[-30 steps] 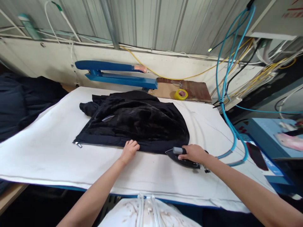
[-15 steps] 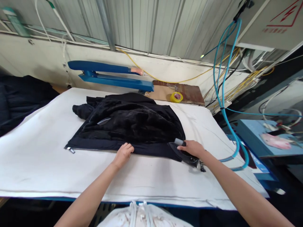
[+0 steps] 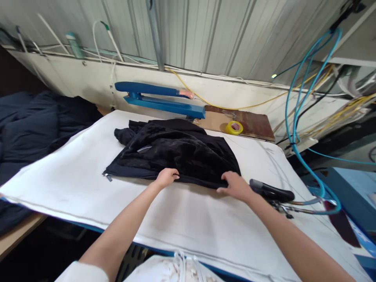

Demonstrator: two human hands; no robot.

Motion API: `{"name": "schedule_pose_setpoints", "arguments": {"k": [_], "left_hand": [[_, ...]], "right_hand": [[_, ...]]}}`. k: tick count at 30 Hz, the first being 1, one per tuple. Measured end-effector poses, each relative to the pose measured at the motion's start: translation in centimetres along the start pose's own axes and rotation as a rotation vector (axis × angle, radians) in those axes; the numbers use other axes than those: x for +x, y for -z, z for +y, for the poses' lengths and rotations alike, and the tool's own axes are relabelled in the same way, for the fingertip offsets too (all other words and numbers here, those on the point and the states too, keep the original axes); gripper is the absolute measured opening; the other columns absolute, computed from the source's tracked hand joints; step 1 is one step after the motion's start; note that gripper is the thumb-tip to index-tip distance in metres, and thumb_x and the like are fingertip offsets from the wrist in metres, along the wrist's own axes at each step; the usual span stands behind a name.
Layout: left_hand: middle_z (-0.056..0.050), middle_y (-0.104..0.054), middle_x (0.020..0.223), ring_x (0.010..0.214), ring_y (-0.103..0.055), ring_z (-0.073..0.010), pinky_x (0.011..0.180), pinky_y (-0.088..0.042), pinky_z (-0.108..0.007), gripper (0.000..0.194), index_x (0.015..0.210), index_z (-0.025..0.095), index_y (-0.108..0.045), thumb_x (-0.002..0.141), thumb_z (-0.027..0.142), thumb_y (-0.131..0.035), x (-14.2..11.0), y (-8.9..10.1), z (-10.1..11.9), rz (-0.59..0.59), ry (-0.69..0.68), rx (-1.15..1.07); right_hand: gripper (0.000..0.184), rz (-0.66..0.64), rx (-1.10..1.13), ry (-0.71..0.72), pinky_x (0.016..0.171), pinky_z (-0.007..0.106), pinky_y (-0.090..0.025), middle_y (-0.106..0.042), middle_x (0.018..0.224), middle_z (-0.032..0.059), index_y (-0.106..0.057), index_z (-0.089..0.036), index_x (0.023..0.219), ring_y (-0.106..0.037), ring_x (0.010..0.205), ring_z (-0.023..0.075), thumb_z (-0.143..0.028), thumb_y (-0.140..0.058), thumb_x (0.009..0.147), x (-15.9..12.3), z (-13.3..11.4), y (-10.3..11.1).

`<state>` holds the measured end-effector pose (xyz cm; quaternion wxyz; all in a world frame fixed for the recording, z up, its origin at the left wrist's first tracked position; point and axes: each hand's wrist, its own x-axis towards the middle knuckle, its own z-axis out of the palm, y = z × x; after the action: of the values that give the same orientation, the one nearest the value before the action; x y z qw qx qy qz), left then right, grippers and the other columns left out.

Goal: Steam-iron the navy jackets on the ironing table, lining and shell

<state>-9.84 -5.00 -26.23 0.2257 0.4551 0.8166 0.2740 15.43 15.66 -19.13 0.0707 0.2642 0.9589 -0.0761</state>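
Observation:
A black jacket (image 3: 182,150) with a plush lining lies spread on the white-covered ironing table (image 3: 179,211). Along its near edge, my left hand (image 3: 168,177) pinches the fabric, thumb and fingers together. At the right end of that same edge my right hand (image 3: 235,185) grips the border, thumb below and fingers over the cloth. An iron (image 3: 272,192) with a black handle rests on the table just right of my right hand. My right forearm and hand cover part of it. The zipper pull (image 3: 108,177) hangs at the jacket's left corner.
Blue hoses (image 3: 293,129) hang down to the iron on the right. Behind the jacket stand a blue sleeve board (image 3: 164,101) and a yellow tape roll (image 3: 234,127) on a brown board (image 3: 255,124). Dark garments (image 3: 35,121) are piled at the left.
My right hand has let go of the iron, which now stands farther right, and has taken the jacket's edge. My left hand still holds the near edge. The view has shifted left.

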Motion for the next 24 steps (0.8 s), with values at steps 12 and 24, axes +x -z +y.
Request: {"name": "schedule_pose_setpoints", "arguments": {"k": [12,24], "left_hand": [[-0.002,-0.062,0.094,0.09,-0.054,-0.0173,0.077,-0.04,-0.026,0.034,0.094,0.021,-0.061,0.063,0.01,-0.056,-0.7,4.3,-1.7,-0.028,-0.004,0.098],[-0.005,-0.067,0.075,0.074,-0.063,-0.0229,0.068,-0.047,-0.032,0.016,0.08,0.023,-0.068,0.067,0.029,-0.061,0.4,12.1,-7.3,0.085,0.584,0.073]], "right_hand": [[0.021,-0.357,0.467,-0.019,0.068,0.028,-0.04,-0.063,0.066,0.0016,-0.064,-0.018,0.068,-0.054,0.07,0.018,-0.036,-0.059,0.057,8.6,1.9,6.0],[0.033,-0.122,0.664,-0.232,0.066,0.029,-0.043,-0.065,0.069,0.0025,-0.066,-0.019,0.068,-0.056,0.069,0.0196,-0.046,-0.063,0.049,9.0,4.5,9.3]]}}
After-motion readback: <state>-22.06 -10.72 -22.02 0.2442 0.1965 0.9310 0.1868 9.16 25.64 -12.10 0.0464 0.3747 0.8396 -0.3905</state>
